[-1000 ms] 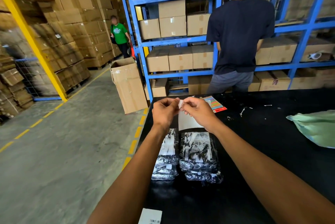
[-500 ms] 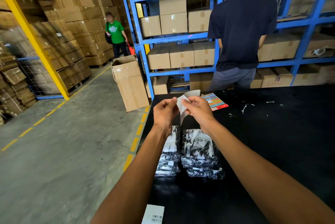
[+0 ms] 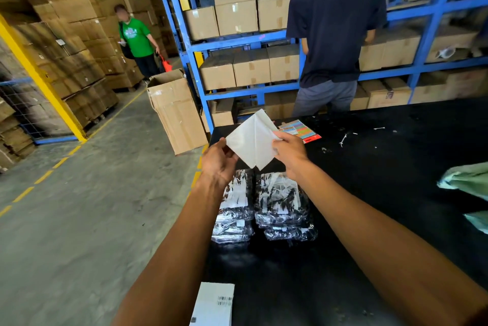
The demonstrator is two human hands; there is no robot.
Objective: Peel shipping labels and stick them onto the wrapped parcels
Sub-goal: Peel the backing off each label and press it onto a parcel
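One white label sheet [image 3: 252, 140] is held in the air above the near-left part of the black table [image 3: 383, 193], pinched at its left corner by the left hand [image 3: 220, 162] and at its right edge by the right hand [image 3: 289, 152]. The sheet is parted into two layers joined at the bottom; which layer is label and which backing cannot be told. Two stacks of wrapped parcels [image 3: 280, 201] lie directly below on the table, side by side; the count within each stack is unclear under glare. One printed label pad [image 3: 214, 304] is cut off at the bottom edge. One coloured card [image 3: 301, 130] lies beyond the hands, partly hidden. Two people are seen by the blue shelving [image 3: 195, 43].
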